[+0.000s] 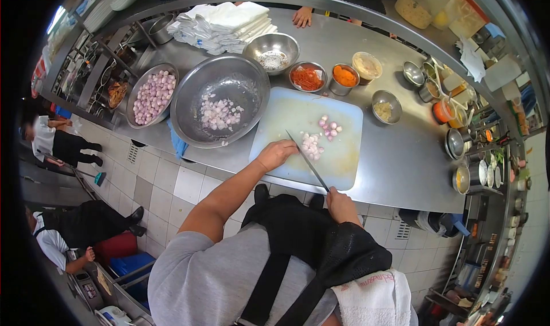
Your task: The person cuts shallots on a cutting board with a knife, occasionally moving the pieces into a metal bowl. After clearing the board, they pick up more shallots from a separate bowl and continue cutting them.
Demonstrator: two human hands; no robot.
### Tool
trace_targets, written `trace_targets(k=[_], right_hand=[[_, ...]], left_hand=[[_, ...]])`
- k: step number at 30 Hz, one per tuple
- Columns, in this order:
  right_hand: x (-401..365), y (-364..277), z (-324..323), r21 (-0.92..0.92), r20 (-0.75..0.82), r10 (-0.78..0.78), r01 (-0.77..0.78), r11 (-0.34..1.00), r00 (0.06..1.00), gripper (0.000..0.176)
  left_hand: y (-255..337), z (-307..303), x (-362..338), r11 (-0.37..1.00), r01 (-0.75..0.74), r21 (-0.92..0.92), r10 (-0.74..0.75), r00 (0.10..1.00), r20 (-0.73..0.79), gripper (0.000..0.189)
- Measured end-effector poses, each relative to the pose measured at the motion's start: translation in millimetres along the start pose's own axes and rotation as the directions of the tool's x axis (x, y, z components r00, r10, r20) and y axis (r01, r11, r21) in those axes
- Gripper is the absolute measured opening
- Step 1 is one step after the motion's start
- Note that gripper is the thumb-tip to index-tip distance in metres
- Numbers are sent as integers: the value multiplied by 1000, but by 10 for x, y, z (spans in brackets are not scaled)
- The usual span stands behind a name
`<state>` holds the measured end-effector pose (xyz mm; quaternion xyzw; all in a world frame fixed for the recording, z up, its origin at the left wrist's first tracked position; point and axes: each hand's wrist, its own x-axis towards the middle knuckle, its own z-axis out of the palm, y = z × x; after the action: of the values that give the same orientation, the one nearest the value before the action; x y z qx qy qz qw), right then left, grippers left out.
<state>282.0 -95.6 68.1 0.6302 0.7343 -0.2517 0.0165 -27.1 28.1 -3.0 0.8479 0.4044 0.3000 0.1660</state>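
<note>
My right hand (pixel 342 204) is wrapped round the handle of a long knife (pixel 309 164), whose blade lies slantwise over the pale cutting board (pixel 344 171). My left hand (pixel 279 154) rests on the board beside the blade, fingers pressed together; what they hold, if anything, is hidden. Just right of the blade is a pile of cut shallots (pixel 311 146), with several whole purple shallots (pixel 329 128) behind it. Left of the board stands a big steel bowl (pixel 188 117) with sliced shallots (pixel 219 113) inside.
Whole shallots fill a colander (pixel 133 120) at far left. Behind the board are a steel bowl (pixel 286 42), orange food in bowls (pixel 345 76) and folded cloths (pixel 229 20). Another person's hand (pixel 302 17) touches the counter's far edge. Two people (pixel 74 234) (pixel 48 137) are at left.
</note>
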Motion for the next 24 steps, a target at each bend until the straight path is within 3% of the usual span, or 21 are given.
trace_targets(k=[6,9,14,18,24], right_hand=[[113,104,229,76,-22,-15,17,997,1000,28],[66,6,3,34,3,-17,17,999,1000,27],[138,186,329,54,-13,-6,7,998,1000,28],[51,66,60,27,13,-13,13,1000,1000,29],[137,81,179,21,1,-25,25,999,1000,27]], left_hand=[[-15,43,-4,999,-25,27,27,999,-45,20],[-19,52,-17,998,-16,55,20,997,-76,19],[13,82,-18,999,26,39,-23,997,-77,21],[34,61,-35,999,20,40,-16,996,-90,20],[24,89,-14,997,49,54,-43,994,-103,13]])
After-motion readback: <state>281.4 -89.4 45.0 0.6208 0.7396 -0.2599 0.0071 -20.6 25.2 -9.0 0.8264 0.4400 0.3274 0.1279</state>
